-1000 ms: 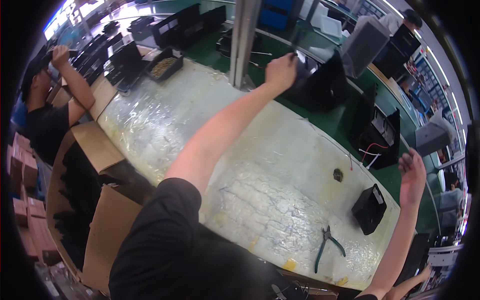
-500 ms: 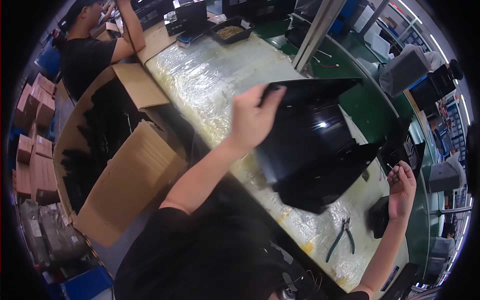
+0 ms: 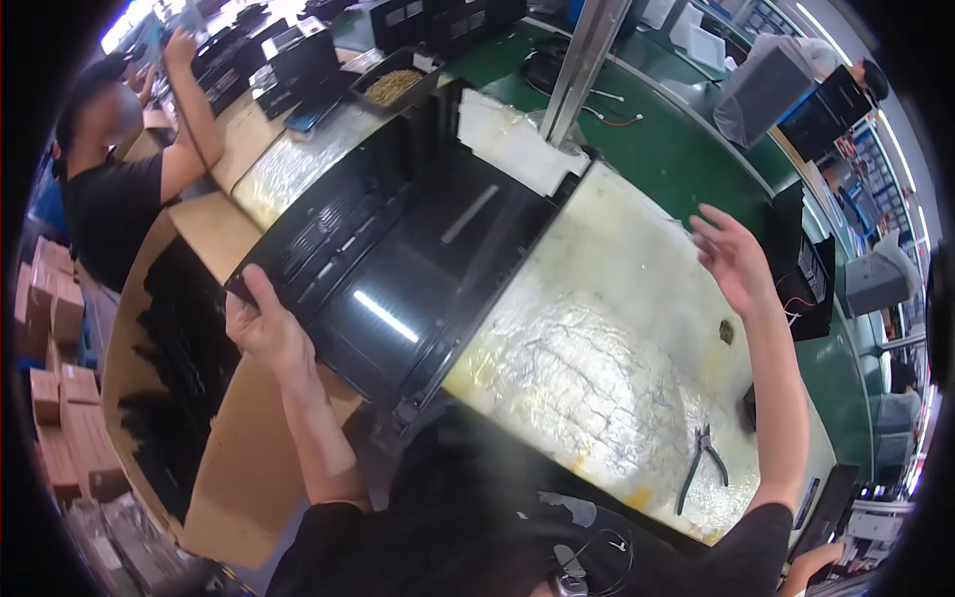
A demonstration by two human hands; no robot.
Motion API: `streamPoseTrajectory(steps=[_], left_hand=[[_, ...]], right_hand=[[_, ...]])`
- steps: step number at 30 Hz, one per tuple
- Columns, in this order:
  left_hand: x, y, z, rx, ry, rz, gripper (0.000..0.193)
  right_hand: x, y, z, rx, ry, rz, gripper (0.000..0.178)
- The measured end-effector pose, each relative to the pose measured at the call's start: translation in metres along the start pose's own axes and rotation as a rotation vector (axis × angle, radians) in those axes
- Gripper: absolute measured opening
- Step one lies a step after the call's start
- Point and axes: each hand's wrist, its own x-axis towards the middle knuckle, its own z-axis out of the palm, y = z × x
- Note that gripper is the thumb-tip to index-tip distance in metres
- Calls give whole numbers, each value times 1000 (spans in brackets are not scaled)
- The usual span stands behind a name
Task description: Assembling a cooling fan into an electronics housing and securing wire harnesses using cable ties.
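A large glossy black plastic casing [image 3: 398, 269], shaped like a shallow open shell with slotted walls, is tilted over the left part of the table. My left hand [image 3: 269, 323] grips its left edge, thumb on top and fingers beneath. To the right, my right hand [image 3: 734, 261] hangs in the air above the table's far edge, fingers apart and slightly blurred, with nothing seen in them. Green-handled pliers [image 3: 704, 470] lie on the film-covered tabletop [image 3: 567, 368] nearer to me, below that hand.
An open cardboard box [image 3: 234, 468] with black parts stands left of the table. A black tray [image 3: 430, 75] of small brass-coloured pieces sits at the far end. A metal post [image 3: 587, 75] rises beyond the casing. A co-worker [image 3: 119, 194] works at far left; another person's hand [image 3: 818, 562] shows lower right.
My left hand has swung the casing leftward and turned it, so its inside shows. My right hand has moved up and left, and its pinched fingers have opened.
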Motion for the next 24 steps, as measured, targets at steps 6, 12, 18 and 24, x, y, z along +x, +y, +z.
streamPoseTrajectory(steps=[6,12,18,24], left_hand=[[11,-44,35,-7,78,69,18],[6,-74,15,-66,-22,-8,19],[16,-79,9,163,-34,-135,22],[40,-67,24,243,-214,-200,28]], right_hand=[[196,-5,18,-66,99,-94,34],[354,-13,38,260,50,82,41],[384,-23,55,314,-276,187,30],[378,-33,57,190,-469,343,27]])
